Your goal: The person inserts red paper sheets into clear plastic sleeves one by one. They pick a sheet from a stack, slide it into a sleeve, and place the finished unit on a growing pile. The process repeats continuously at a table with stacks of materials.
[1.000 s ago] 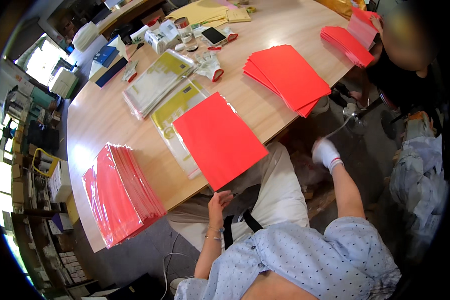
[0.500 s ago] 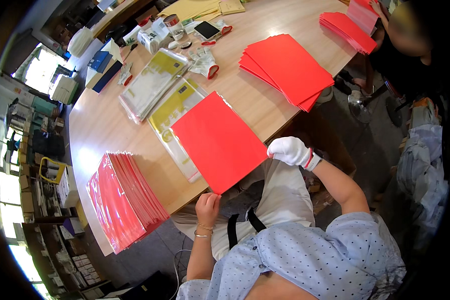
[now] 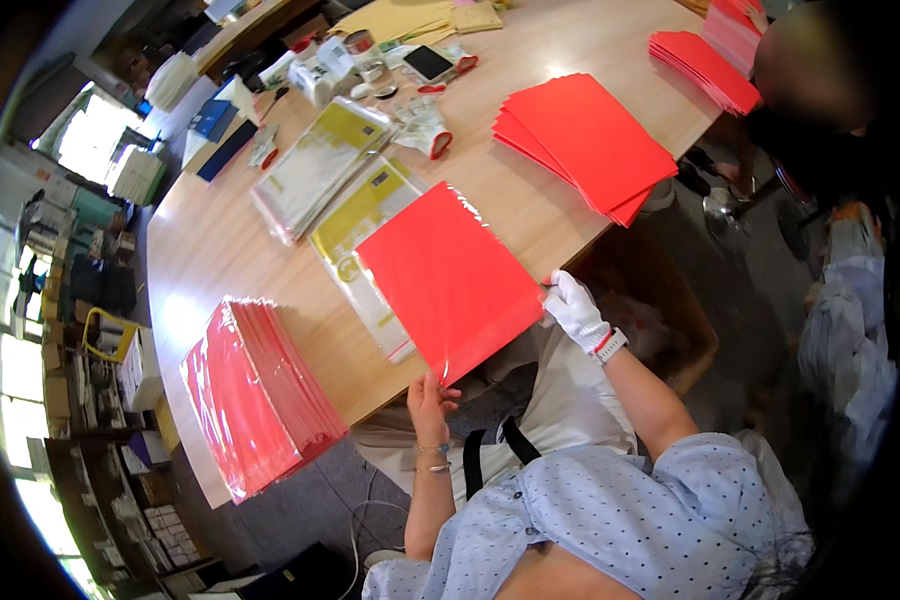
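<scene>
A red sheet (image 3: 448,275) in a clear plastic sleeve lies slanted across the table edge in front of me, its near part over my lap. My bare left hand (image 3: 429,408) pinches the sleeve's near corner between thumb and finger, the other fingers loosely curled. At the right corner, my right hand (image 3: 576,312) in a white glove grips the sleeve's edge. Under the sheet's left side lie flat clear sleeves with olive-yellow print (image 3: 362,245). Beyond them is a thicker pile of similar sleeves (image 3: 322,160).
To the left stands a pile of filled red sleeves (image 3: 255,395). Bare red sheets (image 3: 595,140) are stacked at the right edge. Farther back are gloves (image 3: 422,128), a phone (image 3: 428,64) and tape rolls (image 3: 358,42). A co-worker sits at far right beside another red stack (image 3: 705,75).
My right hand has turned from a closed fist to a pinch with straighter fingers at the corner. My left fingers have loosened slightly. Clear film now shows along the sheet's near edge.
</scene>
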A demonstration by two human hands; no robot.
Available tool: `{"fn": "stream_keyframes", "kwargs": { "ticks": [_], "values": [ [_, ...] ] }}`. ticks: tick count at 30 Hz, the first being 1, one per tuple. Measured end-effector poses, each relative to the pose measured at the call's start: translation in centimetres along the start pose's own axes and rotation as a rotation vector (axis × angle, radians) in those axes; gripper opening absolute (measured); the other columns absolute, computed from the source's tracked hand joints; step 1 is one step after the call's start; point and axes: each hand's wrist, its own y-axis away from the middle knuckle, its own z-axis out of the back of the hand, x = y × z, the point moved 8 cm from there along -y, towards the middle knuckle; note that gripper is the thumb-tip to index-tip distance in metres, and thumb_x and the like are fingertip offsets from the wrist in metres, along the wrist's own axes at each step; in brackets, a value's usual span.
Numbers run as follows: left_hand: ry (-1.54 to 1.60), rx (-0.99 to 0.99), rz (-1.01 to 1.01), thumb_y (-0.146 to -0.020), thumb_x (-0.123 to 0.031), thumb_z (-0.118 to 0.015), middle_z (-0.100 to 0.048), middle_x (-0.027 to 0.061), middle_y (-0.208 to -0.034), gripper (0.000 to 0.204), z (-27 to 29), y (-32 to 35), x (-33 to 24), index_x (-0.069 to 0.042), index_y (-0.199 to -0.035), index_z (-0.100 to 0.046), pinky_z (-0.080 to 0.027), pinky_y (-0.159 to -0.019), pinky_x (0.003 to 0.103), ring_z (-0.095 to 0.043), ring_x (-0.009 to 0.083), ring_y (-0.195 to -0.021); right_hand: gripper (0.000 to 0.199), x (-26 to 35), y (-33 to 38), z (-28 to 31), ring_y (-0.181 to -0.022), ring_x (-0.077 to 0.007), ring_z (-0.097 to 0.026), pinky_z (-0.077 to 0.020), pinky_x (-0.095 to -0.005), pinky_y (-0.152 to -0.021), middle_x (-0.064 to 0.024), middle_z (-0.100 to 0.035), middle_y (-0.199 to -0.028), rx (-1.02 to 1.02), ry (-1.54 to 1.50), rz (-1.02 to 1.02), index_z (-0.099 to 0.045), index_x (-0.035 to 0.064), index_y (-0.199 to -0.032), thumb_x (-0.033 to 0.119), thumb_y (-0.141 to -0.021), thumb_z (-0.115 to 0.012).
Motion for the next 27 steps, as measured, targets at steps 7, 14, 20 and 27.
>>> {"fn": "stream_keyframes", "kwargs": {
  "ticks": [7, 14, 20, 27],
  "values": [
    [-0.417, 0.042, -0.374, -0.093, -0.012, -0.049, -0.054, 0.0019, -0.073, 0.022, 1.6, 5.4, -12.3, -0.001, -0.111, -0.043, -0.04, -0.046, 0.02, -0.049, 0.0051, -0.055, 0.042, -0.3, 3.3, -7.2, -0.104, -0.012, -0.054, -0.0449, -0.025, -0.087, -0.0059, -0.055, -0.116, 0.345, -0.059, 0.083, -0.046, -0.0025, -0.125, -0.005, -0.083, -0.046],
    [-0.339, -0.577, -0.786, -0.09, -0.008, -0.05, -0.058, 0.0055, -0.093, 0.022, 22.2, 14.2, -24.4, -0.001, -0.111, -0.053, -0.047, -0.073, 0.025, -0.055, 0.0113, -0.082, 0.041, 11.1, 6.3, -29.3, -0.1, -0.0258, -0.058, -0.0464, -0.0335, -0.086, -0.0184, -0.06, -0.106, 0.627, -0.1, 0.393, -0.053, -0.0021, -0.117, 0.014, -0.079, -0.057],
    [-0.272, -0.68, -0.499, -0.092, -0.015, -0.041, -0.052, 0.0106, -0.119, 0.038, 39.3, 9.9, -16.7, 0.005, -0.123, -0.047, -0.041, -0.089, 0.029, -0.05, 0.0166, -0.103, 0.03, 14.6, 10.1, -38.9, -0.085, -0.0352, -0.061, -0.0476, -0.0431, -0.076, -0.0186, -0.064, -0.086, 0.974, 0.463, 0.417, -0.062, 0.0101, -0.103, 0.03, -0.085, -0.048],
    [-0.352, -0.695, -0.6, -0.09, -0.012, -0.041, -0.048, 0.0171, -0.127, 0.044, 41.2, 7.2, -15.9, 0.008, -0.129, -0.041, -0.033, -0.1, 0.034, -0.047, 0.0246, -0.115, 0.026, 9.0, 6.9, -33.8, -0.08, -0.0095, -0.056, -0.0464, -0.0236, -0.072, -0.0066, -0.061, -0.084, 0.897, -0.407, 0.121, -0.059, 0.0007, -0.109, 0.011, -0.085, -0.056]
  ]
}}
